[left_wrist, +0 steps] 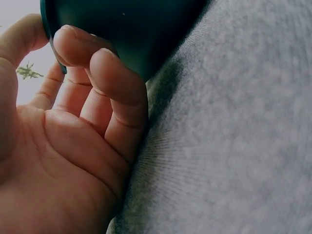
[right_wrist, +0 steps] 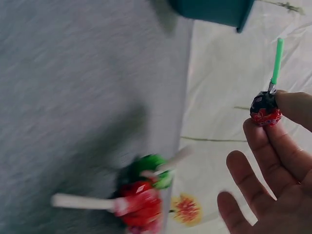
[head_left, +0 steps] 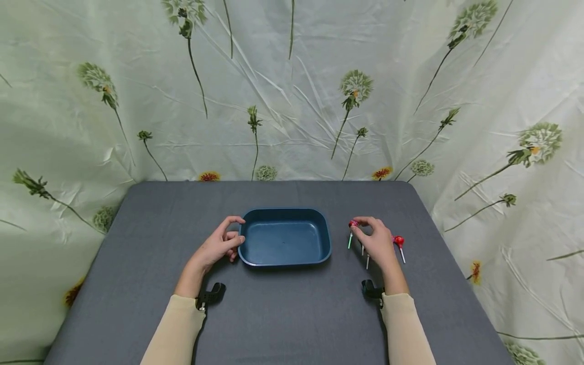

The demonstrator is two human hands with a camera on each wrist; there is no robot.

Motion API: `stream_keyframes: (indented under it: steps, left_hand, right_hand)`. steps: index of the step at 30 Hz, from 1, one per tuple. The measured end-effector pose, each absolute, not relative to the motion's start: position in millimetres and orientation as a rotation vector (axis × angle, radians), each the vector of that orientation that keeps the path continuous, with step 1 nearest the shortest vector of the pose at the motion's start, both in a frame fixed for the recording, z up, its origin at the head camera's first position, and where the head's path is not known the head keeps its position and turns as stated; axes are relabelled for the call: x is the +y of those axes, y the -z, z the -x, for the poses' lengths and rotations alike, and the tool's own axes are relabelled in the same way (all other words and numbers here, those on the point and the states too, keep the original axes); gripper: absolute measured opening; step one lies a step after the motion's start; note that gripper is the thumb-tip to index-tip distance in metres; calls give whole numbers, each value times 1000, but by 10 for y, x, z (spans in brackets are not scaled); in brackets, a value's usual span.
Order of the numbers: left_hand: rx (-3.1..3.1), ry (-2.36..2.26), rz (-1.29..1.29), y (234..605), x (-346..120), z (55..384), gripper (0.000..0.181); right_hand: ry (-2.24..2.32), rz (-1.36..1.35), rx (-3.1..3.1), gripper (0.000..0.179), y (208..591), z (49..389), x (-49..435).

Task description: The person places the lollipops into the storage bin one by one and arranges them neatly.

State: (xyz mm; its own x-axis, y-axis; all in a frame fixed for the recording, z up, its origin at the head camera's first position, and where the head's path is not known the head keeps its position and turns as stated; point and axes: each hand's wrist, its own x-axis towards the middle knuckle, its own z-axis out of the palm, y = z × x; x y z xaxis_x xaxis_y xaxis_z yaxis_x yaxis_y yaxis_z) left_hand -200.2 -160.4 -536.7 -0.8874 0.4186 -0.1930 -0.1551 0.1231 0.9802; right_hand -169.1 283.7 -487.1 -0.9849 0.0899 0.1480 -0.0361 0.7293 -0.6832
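A dark blue rectangular tray (head_left: pixel 285 238) stands mid-table. My left hand (head_left: pixel 216 247) grips its left rim, with curled fingers (left_wrist: pixel 117 73) against the outer wall in the left wrist view. Right of the tray, my right hand (head_left: pixel 377 244) pinches a lollipop (right_wrist: pixel 265 109) between thumb and fingertips. It has a dark and red wrapper and a green stick, held above the table. Below that hand lie other lollipops: a red one (right_wrist: pixel 141 202) and a green one (right_wrist: pixel 153 170) with pale sticks, partly hidden by the hand in the head view.
A grey cloth covers the table (head_left: pixel 292 314). Behind and beside it hangs a pale curtain (head_left: pixel 292 101) printed with dandelions. A red lollipop (head_left: pixel 399 241) lies just right of my right hand.
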Motion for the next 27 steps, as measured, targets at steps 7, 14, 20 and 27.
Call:
stream_keyframes:
  steps: [7, 14, 20, 27]
  left_hand:
    - [1992, -1803, -252, 5368, -1601, 2000, 50]
    - [1993, -1807, -266, 5362, -1614, 1983, 51]
    - [1987, -1816, -291, 5370, -1621, 1965, 50]
    - [1972, -1832, -308, 5365, -1616, 1972, 53]
  right_hand:
    - [-1211, -4, -2680, 30, 4663, 1688, 2687]
    - [-1319, -45, -2628, 31, 4505, 1714, 2512]
    - [-1389, -96, -2584, 28, 4441, 1758, 2304]
    - [-1428, -171, -2572, 24, 4429, 1839, 2026]
